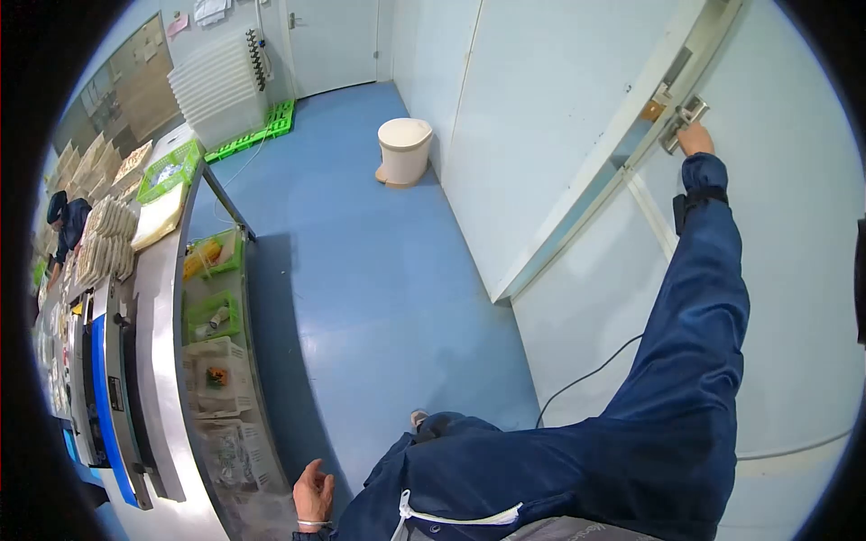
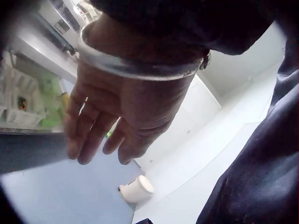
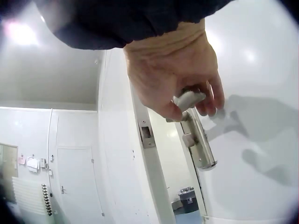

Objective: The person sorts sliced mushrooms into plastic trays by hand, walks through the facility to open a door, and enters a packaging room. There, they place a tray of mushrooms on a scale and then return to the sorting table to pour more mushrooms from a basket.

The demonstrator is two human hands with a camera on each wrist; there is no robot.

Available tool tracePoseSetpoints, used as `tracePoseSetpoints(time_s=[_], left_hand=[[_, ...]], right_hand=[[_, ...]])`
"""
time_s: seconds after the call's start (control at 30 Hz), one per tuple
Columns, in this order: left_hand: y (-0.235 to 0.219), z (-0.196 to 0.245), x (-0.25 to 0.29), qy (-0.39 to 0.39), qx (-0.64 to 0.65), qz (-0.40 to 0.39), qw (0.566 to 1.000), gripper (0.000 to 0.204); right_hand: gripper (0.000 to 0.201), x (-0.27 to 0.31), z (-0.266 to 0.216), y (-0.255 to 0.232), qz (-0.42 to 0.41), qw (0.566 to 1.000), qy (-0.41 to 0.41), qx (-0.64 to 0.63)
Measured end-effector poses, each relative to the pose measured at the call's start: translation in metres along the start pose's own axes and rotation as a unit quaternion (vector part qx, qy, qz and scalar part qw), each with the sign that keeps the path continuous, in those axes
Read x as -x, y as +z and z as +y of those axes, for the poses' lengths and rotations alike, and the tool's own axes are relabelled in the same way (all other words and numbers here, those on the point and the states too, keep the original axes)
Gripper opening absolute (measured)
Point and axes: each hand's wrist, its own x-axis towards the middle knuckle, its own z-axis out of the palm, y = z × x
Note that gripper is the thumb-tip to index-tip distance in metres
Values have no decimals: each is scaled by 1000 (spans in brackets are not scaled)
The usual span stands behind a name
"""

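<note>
My right hand (image 1: 695,140) reaches out to the white door (image 1: 794,252) on the right and grips its metal lever handle (image 3: 190,98). In the right wrist view the thumb lies on the near side of the lever and the fingers curl behind it. Below the lever, the lock plate (image 3: 202,151) runs down the door's edge. The door stands slightly ajar, a narrow gap between it and the frame with its strike plate (image 3: 146,133). My left hand (image 1: 313,494) hangs loosely beside the metal worktable, holding nothing; its fingers (image 2: 91,140) point downward in the left wrist view.
The metal worktable (image 1: 161,311) runs along the left, with green and white baskets (image 1: 215,317) on its lower shelf. A white bin (image 1: 405,149) stands by the wall ahead. Stacked white trays (image 1: 216,90) are farther back. Another person (image 1: 68,225) is at the far left.
</note>
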Motion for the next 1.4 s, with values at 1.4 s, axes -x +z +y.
tracePoseSetpoints(time_s=[1.4], left_hand=[[-41,26,-38,86,-104,0,991,42]], right_hand=[[46,-10,40,32,31,956,-222,-190]])
